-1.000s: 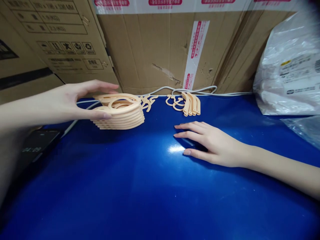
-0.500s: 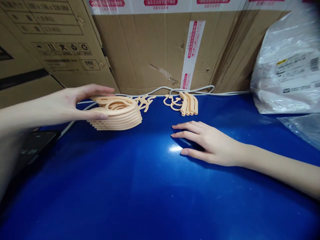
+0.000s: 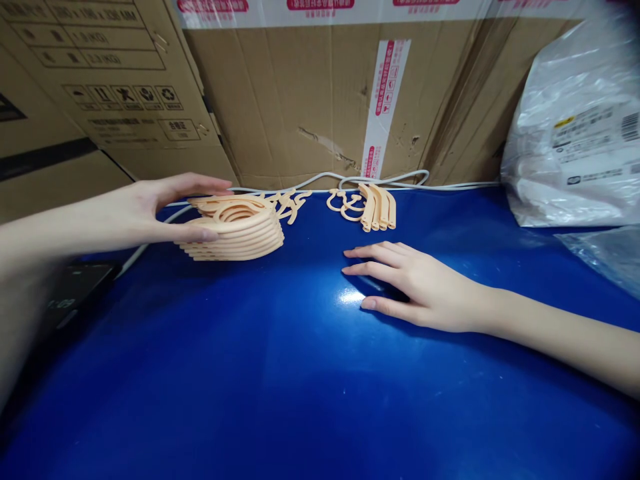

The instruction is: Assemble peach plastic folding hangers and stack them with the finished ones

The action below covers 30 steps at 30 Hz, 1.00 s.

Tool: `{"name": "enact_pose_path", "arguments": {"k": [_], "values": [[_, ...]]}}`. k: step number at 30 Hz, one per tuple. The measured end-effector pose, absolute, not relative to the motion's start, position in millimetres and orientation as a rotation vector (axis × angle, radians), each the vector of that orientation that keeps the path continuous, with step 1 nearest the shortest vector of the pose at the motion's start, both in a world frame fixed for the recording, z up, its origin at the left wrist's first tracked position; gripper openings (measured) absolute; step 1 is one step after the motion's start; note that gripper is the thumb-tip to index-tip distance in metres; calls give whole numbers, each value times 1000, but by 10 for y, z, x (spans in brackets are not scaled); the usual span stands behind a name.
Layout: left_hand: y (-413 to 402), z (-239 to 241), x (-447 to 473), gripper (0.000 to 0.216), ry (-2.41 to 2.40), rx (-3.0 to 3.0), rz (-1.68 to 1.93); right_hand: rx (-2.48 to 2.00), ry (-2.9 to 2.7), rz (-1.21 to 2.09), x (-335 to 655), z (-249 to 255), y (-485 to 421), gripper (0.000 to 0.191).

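Note:
A stack of beige plastic folding hangers (image 3: 237, 240) lies at the left on the blue table. My left hand (image 3: 165, 207) reaches over its left end, thumb along the front edge and fingers stretched out above the back edge. The gap between thumb and fingers is wide. Whether the fingertips press on the hangers is hard to tell. At the stack's right end, hanger hooks (image 3: 290, 203) stick out. My right hand (image 3: 407, 283) rests on the table with fingers spread, holding nothing. Beyond it lie several folded beige hanger parts (image 3: 379, 208) with round hooks.
Cardboard boxes (image 3: 300, 100) stand along the back, with a white cable (image 3: 410, 177) at their foot. A clear plastic bag of packed items (image 3: 570, 133) sits at the right. Behind my left forearm lies a dark phone (image 3: 83, 293) on the blue table surface (image 3: 300, 387).
My left hand has shifted slightly right and down at the stack. The right hand and the hangers near it stay where they were.

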<state>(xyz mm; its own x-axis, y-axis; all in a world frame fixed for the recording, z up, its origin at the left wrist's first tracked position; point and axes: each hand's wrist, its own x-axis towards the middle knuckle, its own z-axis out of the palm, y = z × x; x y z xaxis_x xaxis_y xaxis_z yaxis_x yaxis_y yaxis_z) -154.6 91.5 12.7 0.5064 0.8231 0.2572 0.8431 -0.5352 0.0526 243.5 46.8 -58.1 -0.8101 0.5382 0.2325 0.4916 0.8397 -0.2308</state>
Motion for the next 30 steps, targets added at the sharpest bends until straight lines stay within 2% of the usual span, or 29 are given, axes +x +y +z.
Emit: {"name": "enact_pose_path", "arguments": {"k": [25,30], "values": [[927,137,-1524,72,-1575,-2741,-422,-779,-2736,221,2441,-568,459,46],[904,136,-1495,79,-1761,-2738,-446,-781,-2745,206,2441,-575,463,46]]}}
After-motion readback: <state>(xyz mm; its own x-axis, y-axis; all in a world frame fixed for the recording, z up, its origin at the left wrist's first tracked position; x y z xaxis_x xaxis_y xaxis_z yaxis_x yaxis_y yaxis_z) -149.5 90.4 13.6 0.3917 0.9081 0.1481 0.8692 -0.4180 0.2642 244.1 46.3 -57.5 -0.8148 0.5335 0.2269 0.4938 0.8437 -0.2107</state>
